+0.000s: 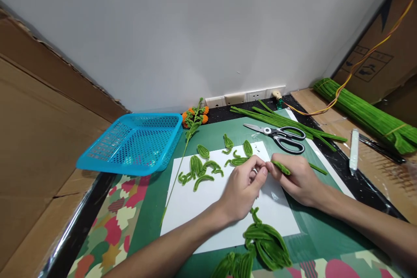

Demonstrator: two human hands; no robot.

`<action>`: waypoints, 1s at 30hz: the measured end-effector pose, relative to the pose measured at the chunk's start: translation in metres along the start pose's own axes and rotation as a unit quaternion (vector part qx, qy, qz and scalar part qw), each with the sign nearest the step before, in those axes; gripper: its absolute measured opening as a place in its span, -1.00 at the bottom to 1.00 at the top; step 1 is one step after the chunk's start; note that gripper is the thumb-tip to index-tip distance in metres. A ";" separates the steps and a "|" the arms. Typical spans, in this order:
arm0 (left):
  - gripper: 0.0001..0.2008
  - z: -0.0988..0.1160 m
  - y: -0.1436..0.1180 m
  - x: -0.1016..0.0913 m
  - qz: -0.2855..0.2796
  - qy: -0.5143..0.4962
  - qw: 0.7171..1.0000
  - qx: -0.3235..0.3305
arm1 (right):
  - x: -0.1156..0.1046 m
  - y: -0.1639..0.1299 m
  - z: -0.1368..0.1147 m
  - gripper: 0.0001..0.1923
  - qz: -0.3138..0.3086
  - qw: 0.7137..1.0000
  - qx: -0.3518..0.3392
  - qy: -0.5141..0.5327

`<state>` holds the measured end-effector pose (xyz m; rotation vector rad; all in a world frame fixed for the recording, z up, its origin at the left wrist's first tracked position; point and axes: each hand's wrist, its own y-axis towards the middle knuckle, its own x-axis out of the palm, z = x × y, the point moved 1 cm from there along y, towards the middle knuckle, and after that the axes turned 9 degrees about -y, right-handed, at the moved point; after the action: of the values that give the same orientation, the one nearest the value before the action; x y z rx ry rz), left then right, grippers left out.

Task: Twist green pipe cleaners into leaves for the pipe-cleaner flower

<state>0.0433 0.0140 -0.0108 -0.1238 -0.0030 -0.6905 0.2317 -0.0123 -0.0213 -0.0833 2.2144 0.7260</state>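
Note:
My left hand (243, 189) and my right hand (298, 180) meet over a white sheet (192, 208), and both pinch one green pipe cleaner (282, 167). Its free end sticks out to the right past my right hand. Several green pipe-cleaner leaves (203, 167) lie on the sheet just left of my hands. A heap of folded green pipe cleaners (265, 241) sits near my left wrist. Black-handled scissors (283, 137) rest shut just beyond my hands.
A blue perforated basket (137, 141) stands at the left. A stem with orange flowers (193, 121) lies beside it. Loose green pipe cleaners (276, 119) lie behind the scissors and a thick bundle (365, 113) at the far right. Cardboard walls flank both sides.

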 end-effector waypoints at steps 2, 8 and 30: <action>-0.66 -0.001 0.000 -0.001 -0.003 -0.007 1.000 0.000 | 0.000 -0.001 0.001 -0.68 0.001 1.000 -0.013 -0.008; -0.68 -0.001 0.002 -0.002 0.015 -0.016 1.000 -0.004 | 0.002 0.002 0.002 -0.68 -0.002 1.000 -0.012 -0.017; -0.74 -0.005 -0.002 -0.002 0.029 0.012 1.000 -0.004 | 0.007 -0.002 0.004 -0.65 0.004 0.999 -0.041 -0.029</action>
<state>0.0406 0.0130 -0.0155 -0.1221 0.0260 -0.6344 0.2299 -0.0107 -0.0298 -0.0924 2.1313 0.8130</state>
